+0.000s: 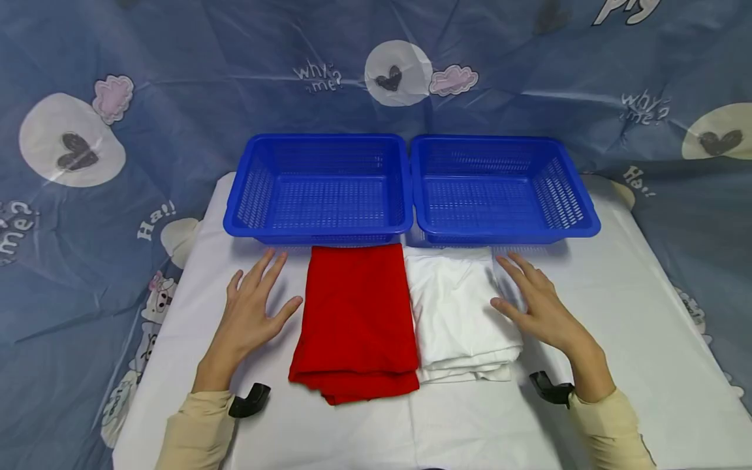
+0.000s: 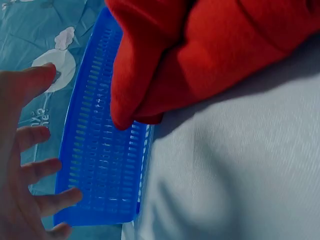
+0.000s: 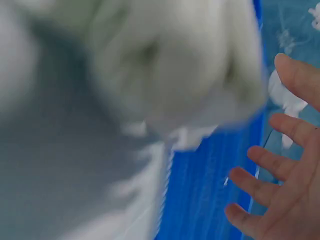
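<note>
A folded red cloth [image 1: 358, 313] lies on the white-covered table, its layered edge toward the front. Against its right side lies a folded white cloth [image 1: 458, 307], also in layers. My left hand [image 1: 249, 316] hovers just left of the red cloth, fingers spread and holding nothing. On the other side, my right hand [image 1: 540, 307] is spread beside the right edge of the white cloth, thumb pointing toward it. In the left wrist view the red cloth [image 2: 200, 55] fills the top, apart from the fingers. The white cloth [image 3: 175, 65] is blurred in the right wrist view.
Two blue plastic baskets [image 1: 320, 232] [image 1: 511, 232] with slotted walls stand side by side behind the cloths, with nothing inside. A blue patterned sheet [image 1: 235, 78] hangs behind the table and down its sides. Black wrist mounts [image 1: 249, 400] show below both hands.
</note>
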Demonstrator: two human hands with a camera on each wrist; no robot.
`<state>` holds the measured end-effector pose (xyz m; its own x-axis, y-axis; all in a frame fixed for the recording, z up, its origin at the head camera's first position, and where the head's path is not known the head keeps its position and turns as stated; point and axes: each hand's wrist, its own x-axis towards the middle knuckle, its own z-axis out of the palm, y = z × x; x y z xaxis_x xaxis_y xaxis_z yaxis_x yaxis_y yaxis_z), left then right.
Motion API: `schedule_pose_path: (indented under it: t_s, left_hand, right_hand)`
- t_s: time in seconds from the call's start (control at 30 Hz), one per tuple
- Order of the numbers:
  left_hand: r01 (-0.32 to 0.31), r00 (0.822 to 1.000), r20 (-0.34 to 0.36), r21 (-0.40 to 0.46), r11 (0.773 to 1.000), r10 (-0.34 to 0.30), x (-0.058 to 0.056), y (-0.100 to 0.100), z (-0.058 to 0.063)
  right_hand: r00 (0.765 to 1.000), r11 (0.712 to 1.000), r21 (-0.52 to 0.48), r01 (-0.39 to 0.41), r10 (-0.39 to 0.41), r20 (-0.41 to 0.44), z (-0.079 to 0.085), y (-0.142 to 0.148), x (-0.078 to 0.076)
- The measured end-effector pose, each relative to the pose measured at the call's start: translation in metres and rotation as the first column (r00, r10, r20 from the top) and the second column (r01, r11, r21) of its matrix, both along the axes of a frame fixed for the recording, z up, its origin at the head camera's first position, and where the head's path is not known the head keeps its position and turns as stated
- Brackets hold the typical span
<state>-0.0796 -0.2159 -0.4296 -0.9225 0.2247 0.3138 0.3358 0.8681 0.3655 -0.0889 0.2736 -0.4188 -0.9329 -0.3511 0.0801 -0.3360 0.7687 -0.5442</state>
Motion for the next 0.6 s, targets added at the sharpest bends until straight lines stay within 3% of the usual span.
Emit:
schedule_pose_path:
  t_s: [0.37, 0.6]
  left_hand:
    - [0.101, 0.995, 0.005, 0.066, 0.993, -0.101, 0.002, 0.019, -0.002]
    - [0.211, 0.978, -0.024, 0.066, 0.975, -0.21, -0.008, 0.057, 0.011]
  right_hand:
    - [0.985, 0.985, -0.015, -0.172, 0.172, -0.008, 0.017, -0.048, -0.003]
    - [0.992, 0.993, -0.027, -0.117, 0.118, 0.037, 0.01, -0.031, -0.002]
